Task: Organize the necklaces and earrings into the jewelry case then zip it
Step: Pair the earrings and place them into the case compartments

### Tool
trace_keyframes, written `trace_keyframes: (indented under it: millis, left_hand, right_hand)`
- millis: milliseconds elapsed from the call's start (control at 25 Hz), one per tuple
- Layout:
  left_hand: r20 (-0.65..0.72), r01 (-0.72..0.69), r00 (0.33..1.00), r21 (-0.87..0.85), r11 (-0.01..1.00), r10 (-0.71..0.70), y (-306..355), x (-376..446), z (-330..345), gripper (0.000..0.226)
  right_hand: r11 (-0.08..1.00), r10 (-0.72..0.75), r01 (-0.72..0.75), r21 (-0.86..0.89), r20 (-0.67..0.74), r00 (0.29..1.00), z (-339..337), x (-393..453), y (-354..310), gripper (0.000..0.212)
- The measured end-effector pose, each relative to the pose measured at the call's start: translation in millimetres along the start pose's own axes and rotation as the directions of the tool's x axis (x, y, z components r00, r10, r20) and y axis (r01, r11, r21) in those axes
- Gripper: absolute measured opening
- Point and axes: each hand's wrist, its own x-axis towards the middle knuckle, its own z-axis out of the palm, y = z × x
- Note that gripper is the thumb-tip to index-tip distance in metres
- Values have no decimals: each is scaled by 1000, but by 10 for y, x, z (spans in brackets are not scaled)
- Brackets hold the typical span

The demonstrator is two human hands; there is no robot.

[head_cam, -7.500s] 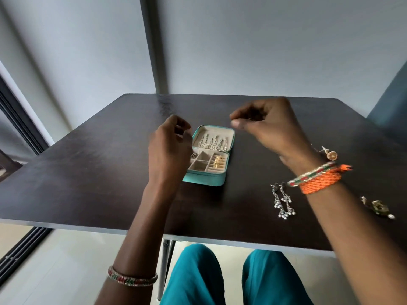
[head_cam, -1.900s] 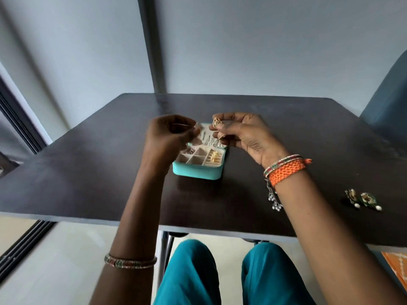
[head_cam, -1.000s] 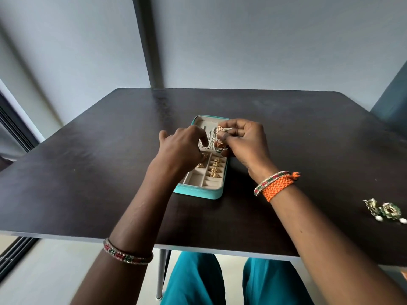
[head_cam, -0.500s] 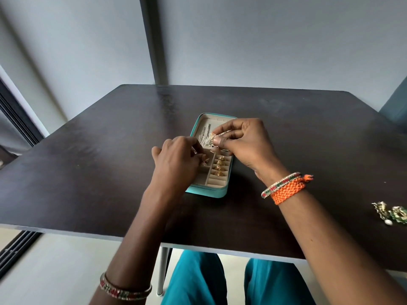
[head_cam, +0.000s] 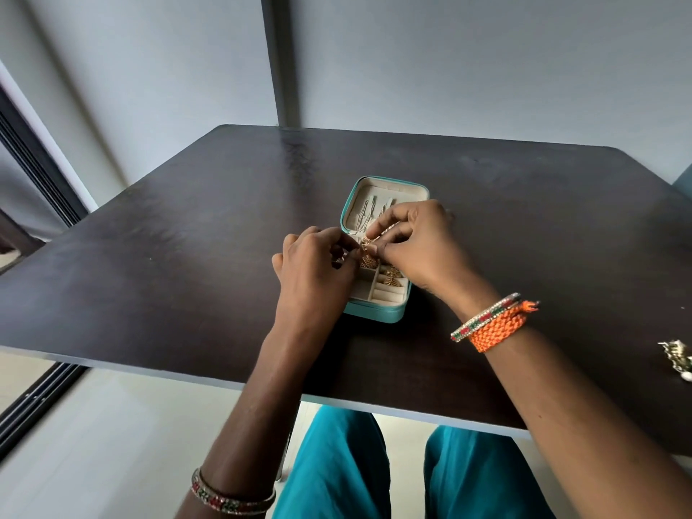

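The jewelry case (head_cam: 374,310) lies open near the middle of the dark desk (head_cam: 187,264), its lid half toward the far edge and its tray half toward the near edge. Both hands meet just above the line where the two halves join. The right hand (head_cam: 423,249) pinches a small gold earring (head_cam: 366,244) between thumb and fingertips, and the left hand (head_cam: 314,264) has its fingers curled in against the same earring. Gold earrings (head_cam: 391,279) sit in the tray's right-hand compartments, and thin chains (head_cam: 365,217) lie in the lid.

Another pair of earrings (head_cam: 677,363) lies at the desk's right edge, well apart from the case. Behind the desk stands a plain grey wall (head_cam: 486,61).

Compared with half a second ago, the right hand sits lower, closer to the tray, and the two hands are nearer each other.
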Motion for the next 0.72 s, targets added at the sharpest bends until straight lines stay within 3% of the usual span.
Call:
trace_keyframes:
  millis: [200,400,560,720]
  left_hand:
    - [-2,12,1000,-12,1000,-12,9,-23,-5,9]
    - [-3,-14,1000,-5,1000,14,0,-31,-2,20]
    - [-7,-12,1000,18,1000,12,-13,-32,10,26]
    - [-2,-2,1000,17,1000,2,-18,-40,19,23]
  right_hand:
    - [961,-88,68,-270,-62,994,-50,-60,-71,7]
    - [946,-147,120,-302,-67,987,-82,-33,-83,5]
    - [940,-63,69,-334,29,998,-42,-35,-63,11]
    - [925,-59,68,-373,36,998,-56,-23,-66,13]
